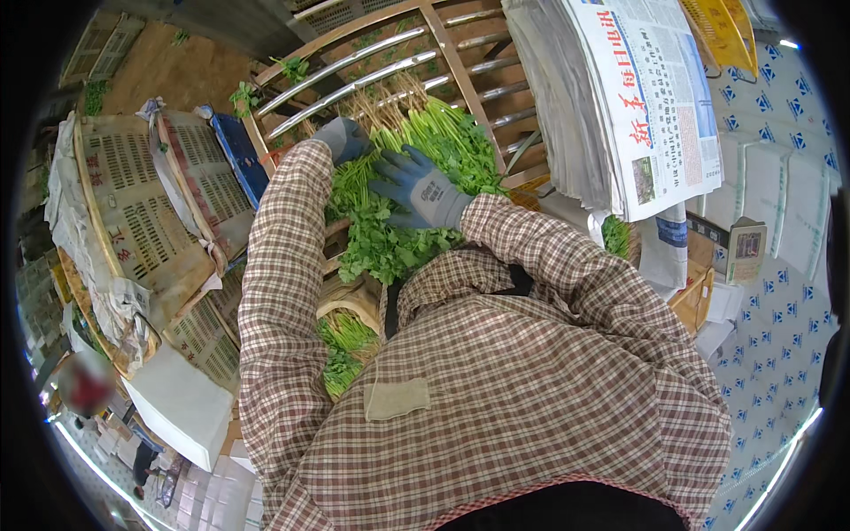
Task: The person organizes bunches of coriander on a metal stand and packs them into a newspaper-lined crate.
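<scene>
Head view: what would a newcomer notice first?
The bright green leafy bunch at upper centre, with the gloved left hand at its left edge and the gloved right hand spread on top. Next, the thick newspaper stack at upper right. The checked garment fills the lower centre.

The gloved right hand (423, 191) spreads over rooted leafy greens (390, 243) on a slatted surface (454, 66), the left hand (343, 140) beside their stems; stacked newspapers (651, 106) stand rightward.
</scene>
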{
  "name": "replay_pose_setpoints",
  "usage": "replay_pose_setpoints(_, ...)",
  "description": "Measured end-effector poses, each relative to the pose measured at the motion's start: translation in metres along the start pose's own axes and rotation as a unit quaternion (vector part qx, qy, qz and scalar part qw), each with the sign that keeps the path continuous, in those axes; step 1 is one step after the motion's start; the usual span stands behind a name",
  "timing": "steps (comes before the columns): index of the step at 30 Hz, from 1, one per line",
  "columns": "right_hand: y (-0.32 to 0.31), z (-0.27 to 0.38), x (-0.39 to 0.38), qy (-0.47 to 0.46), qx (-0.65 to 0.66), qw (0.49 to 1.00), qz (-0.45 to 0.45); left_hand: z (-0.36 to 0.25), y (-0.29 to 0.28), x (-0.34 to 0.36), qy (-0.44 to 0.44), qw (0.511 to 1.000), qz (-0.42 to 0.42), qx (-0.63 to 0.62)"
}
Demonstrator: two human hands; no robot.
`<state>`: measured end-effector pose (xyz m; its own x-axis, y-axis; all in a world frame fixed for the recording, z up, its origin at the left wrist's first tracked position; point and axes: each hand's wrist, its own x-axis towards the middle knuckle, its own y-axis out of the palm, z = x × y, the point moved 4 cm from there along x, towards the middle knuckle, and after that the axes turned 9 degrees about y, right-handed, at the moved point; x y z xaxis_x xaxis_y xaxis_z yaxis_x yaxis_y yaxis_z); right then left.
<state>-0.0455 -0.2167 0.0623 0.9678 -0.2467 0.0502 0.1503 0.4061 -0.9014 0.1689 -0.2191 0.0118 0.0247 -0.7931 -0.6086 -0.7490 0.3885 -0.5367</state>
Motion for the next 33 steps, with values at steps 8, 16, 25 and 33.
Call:
replay_pose_setpoints(8,-0.034,-0.005,0.008,0.08,0.144,0.971,-0.172,-0.001,0.004,-0.007,-0.02,0.972,0.156,-0.175)
replay_pose_setpoints(16,-0.022,-0.02,0.022,0.065,0.081,0.992,-0.066,0.005,0.026,-0.035,-0.117,0.788,0.104,-0.595)
replay_pose_setpoints(25,-0.022,-0.008,0.004,0.013,-0.091,0.988,0.123,0.016,0.025,-0.042,-0.051,0.864,-0.018,-0.501)
replay_pose_setpoints(33,-0.021,-0.015,0.041,0.036,-0.034,0.998,0.05,0.005,0.026,-0.029,-0.098,0.844,-0.057,-0.524)
